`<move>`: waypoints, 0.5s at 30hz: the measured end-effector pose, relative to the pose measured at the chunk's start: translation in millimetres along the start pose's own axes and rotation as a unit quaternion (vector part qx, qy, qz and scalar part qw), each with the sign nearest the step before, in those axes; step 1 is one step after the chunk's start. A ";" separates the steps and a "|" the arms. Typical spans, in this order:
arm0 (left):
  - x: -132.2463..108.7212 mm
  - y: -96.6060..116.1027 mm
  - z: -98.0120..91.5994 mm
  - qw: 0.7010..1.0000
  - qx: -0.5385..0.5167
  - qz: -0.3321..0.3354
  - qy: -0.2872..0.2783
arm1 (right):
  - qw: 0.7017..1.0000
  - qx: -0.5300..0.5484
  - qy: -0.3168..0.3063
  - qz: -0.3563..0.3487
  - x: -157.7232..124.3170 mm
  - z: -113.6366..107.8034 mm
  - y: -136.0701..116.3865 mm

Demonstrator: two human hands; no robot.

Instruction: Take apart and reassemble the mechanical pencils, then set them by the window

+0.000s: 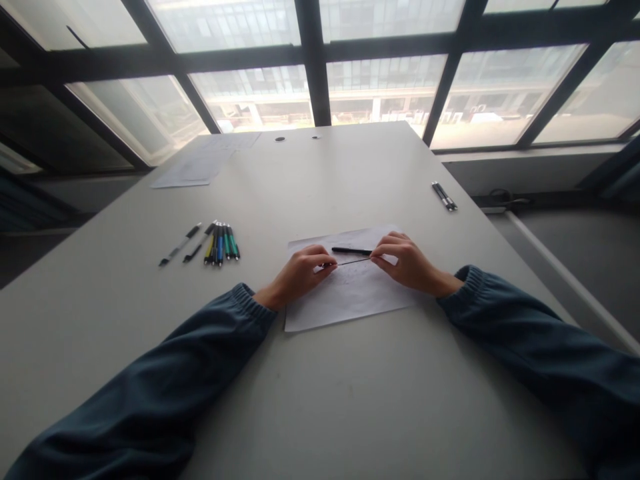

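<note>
My left hand (303, 272) and my right hand (409, 264) are both closed in a pinch above a white sheet of paper (330, 310). Between their fingertips stretches a thin, dark pen refill (354, 261), nearly level, its right end slightly higher. Something small and dark also shows at my left fingertips, too small to make out. Just beyond the refill lies a black pen barrel (349, 251), its right end close to my right fingers and partly hidden by them. Faint handwriting marks the sheet.
Left of the paper lie several pens (220, 245) with yellow, blue, green and clear barrels. More pens (444, 196) rest near the table's right edge. Further sheets (193, 163) lie at the far left of the white table (320, 400). Windows stand behind it.
</note>
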State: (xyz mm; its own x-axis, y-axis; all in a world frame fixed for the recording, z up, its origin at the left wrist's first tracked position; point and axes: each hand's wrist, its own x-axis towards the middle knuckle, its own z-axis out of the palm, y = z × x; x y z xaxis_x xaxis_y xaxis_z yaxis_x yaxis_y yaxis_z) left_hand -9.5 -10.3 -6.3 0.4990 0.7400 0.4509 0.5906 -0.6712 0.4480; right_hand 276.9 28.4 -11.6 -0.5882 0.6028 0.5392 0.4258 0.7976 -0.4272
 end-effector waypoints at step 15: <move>-4.3 -8.8 1.8 1.000 -0.010 -0.014 -0.003 | 0.999 -0.028 -0.034 0.012 -10.1 -10.1 14.9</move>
State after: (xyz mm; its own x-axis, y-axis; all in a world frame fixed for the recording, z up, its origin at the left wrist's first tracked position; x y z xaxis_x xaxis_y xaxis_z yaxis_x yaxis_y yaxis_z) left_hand -15.7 -7.5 -13.6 0.4865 0.7581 0.4342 0.5911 -0.6516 0.4754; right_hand 296.2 34.4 -16.1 -0.6226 0.6196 0.4780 0.4763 0.7847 -0.3968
